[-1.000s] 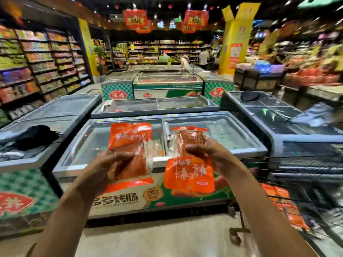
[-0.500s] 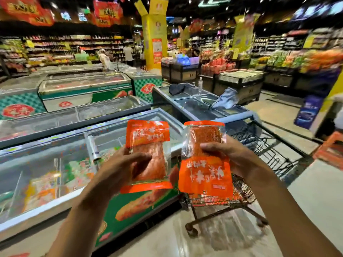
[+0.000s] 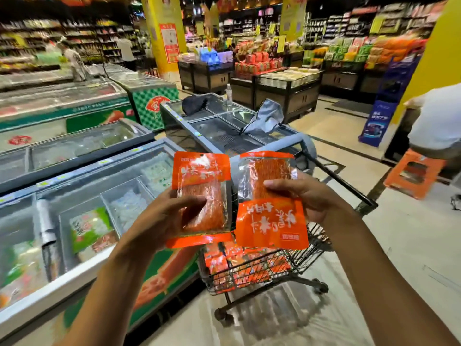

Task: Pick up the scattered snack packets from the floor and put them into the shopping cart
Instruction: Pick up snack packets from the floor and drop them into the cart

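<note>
I hold two orange snack packets up side by side, above the near end of a wire shopping cart. My left hand grips the left packet, which stands upright with its clear window low. My right hand grips the right packet, which is upside down, its orange label at the bottom. Several more orange packets lie in the cart's basket. The cart's black handle runs off to the right behind my right hand.
Glass-topped chest freezers line my left and stand beyond the cart. A person in a white shirt and an orange plastic stool are at the right. The tiled floor stretches to the right of the cart.
My view has swung to the right, so the cart now sits directly below the packets. Both hands keep their grip on the packets, still held side by side.
</note>
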